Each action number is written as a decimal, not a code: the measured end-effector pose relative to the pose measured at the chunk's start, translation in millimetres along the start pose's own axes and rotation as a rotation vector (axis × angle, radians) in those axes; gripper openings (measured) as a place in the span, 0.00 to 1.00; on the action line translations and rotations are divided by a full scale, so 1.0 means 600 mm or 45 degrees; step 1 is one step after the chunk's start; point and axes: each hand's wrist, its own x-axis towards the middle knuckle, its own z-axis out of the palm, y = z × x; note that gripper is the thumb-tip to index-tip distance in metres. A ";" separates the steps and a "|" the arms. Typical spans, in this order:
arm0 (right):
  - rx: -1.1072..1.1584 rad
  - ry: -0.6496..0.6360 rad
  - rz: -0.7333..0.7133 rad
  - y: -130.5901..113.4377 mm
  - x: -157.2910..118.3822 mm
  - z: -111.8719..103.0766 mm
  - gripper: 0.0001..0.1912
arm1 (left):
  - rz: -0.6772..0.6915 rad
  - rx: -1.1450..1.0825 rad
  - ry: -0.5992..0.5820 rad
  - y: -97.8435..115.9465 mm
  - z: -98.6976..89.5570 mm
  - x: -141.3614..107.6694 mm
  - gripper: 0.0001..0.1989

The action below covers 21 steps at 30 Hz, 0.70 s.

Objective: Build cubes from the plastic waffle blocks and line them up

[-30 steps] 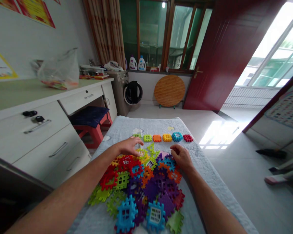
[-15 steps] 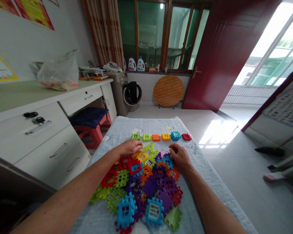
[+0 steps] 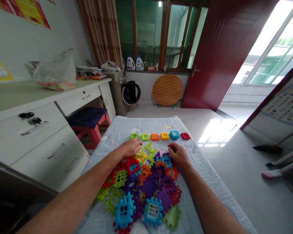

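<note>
On the pile's far left edge, my left hand (image 3: 130, 148) has its fingers closed on a yellow window block (image 3: 139, 151), partly hidden by the fingers. My right hand (image 3: 177, 153) hovers at the pile's right side, fingers loosely bent and apart, with nothing visible in them. It is nearest to a blue toothed block (image 3: 166, 160). Between my forearms lies the heap of interlocking plastic blocks, with a purple panel (image 3: 150, 186) in the middle and two blue window blocks (image 3: 153, 211) in front. A green triangular piece (image 3: 150, 148) sits at the far edge.
Beyond the heap runs a row of blocks, from a green one (image 3: 134, 136) through an orange one (image 3: 154, 137) to a red one (image 3: 185, 136). A pale blue cloth (image 3: 197, 182) covers the table. A stool (image 3: 90, 122) and a drawer desk (image 3: 49, 143) stand left.
My left hand has shifted slightly and raised the yellow window block from the pile's far left part. My right hand stays in nearly the same place. The view has moved slightly.
</note>
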 end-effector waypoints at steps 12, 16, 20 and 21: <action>0.001 0.002 -0.001 -0.001 -0.001 0.000 0.12 | 0.036 0.194 -0.160 0.004 -0.010 -0.003 0.25; 0.026 0.003 0.006 0.003 0.000 0.001 0.12 | 0.045 0.182 -0.064 0.004 -0.018 0.008 0.24; 0.028 0.028 0.006 0.004 0.000 0.001 0.12 | 0.009 0.261 0.191 0.002 -0.036 0.046 0.26; 0.021 0.035 0.005 0.003 0.000 0.000 0.12 | -0.021 0.285 0.213 0.002 -0.040 0.059 0.26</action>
